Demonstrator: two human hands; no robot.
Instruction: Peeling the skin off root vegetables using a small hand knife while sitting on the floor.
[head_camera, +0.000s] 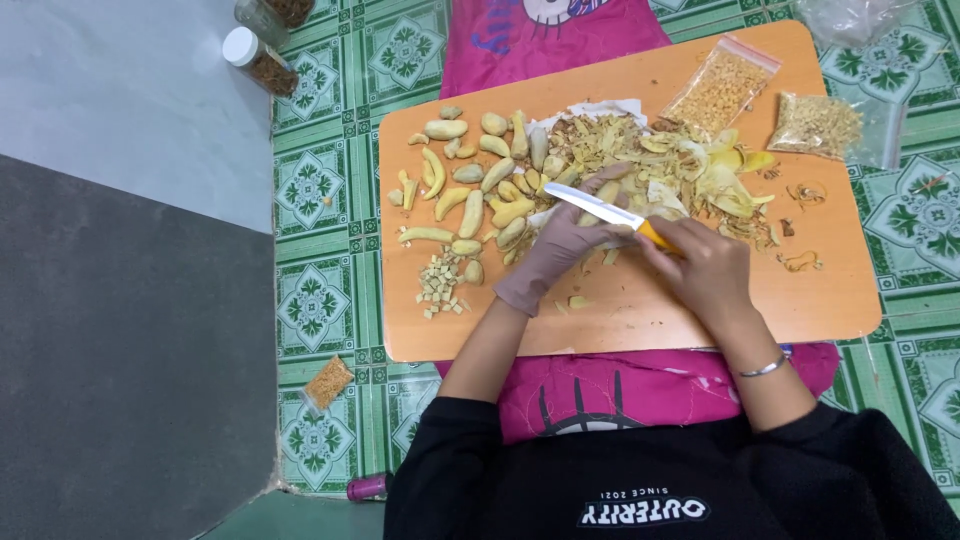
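My left hand (560, 248), in a thin grey-brown glove, reaches into a heap of peeled pale yellow root pieces (480, 185) on an orange board (690, 310); its fingertips touch pieces near the middle of the heap. My right hand (705, 268) grips the orange handle of a small knife (610, 210), whose white blade points left over the gloved fingers. A pile of peelings and scraps (665, 165) lies on white paper just beyond both hands. A small cluster of diced cubes (440, 285) sits at the board's near left.
Two clear zip bags of dried chopped bits (722, 88) (815, 125) lie at the board's far right. Two lidded jars (260, 60) stand on the green patterned floor (320, 180) at far left. A small packet (328, 382) lies on the floor by my left arm. A pink cloth (540, 35) lies beyond the board.
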